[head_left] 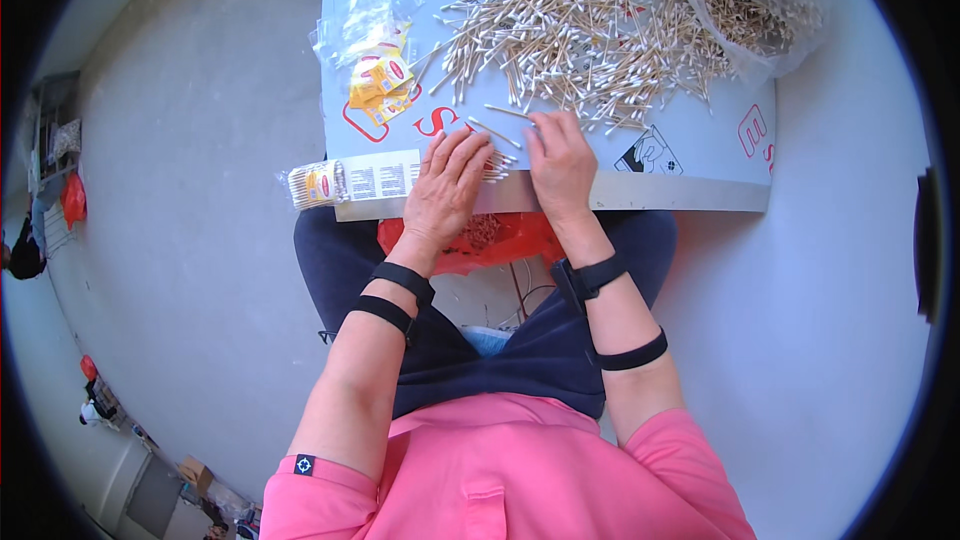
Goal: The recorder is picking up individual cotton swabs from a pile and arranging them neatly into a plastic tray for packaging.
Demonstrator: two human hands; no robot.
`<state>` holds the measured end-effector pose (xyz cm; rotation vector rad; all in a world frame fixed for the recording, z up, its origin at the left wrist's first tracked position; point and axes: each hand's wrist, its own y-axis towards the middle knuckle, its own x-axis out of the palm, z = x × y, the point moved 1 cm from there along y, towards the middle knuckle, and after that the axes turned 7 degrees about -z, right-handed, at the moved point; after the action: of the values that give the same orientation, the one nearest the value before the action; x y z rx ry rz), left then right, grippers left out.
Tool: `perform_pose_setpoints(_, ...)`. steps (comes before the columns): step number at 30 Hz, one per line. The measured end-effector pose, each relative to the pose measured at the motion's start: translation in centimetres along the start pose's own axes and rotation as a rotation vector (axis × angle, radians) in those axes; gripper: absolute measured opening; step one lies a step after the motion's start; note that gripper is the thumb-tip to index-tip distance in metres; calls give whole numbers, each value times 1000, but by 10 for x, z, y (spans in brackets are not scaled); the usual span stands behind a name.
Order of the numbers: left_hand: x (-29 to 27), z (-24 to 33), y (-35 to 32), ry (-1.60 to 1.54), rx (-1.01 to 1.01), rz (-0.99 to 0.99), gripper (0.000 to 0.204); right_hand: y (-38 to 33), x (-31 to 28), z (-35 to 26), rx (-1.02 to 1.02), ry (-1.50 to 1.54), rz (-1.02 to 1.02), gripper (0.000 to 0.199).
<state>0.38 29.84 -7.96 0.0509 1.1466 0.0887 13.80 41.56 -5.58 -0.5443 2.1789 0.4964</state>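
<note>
One filled pack point(318, 184) lies at the table's point(690, 192) left edge, while the left hand point(447, 180) and right hand point(560, 162) pinch, it seems, a small bunch of cotton swabs point(497, 166) at the centre, and the big pile point(590, 30) at the top waits.

A single head-worn fisheye view looks steeply down from above the person's own chest and lap, facing forward over the near edge of the desk point(660, 155). It sits close, with both forearms entering from the lower edge, and the floor curves away toward the dark rim.
</note>
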Motion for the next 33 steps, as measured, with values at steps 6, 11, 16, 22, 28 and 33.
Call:
perform_pose_setpoints(6,0,1,0,-5,0,5,40,2,10,-11,-57,-36,-59,18)
perform_pose_setpoints(11,0,0,-1,-2,-4,2,40,-4,7,-18,-86,-46,-63,17)
perform_pose_setpoints(16,2,-1,-1,-31,1,20,46,-5,21,-15,-114,-90,-88,15)
perform_pose_setpoints(22,2,-1,-3,-32,9,42,52,2,17,-23,-29,-12,26,9)
perform_pose_setpoints(28,1,3,0,-2,-20,42,58,-4,22,-20,-137,-53,-129,3)
perform_pose_setpoints(33,3,0,-1,2,-34,25,53,-22,5,-15,-83,98,-21,14)
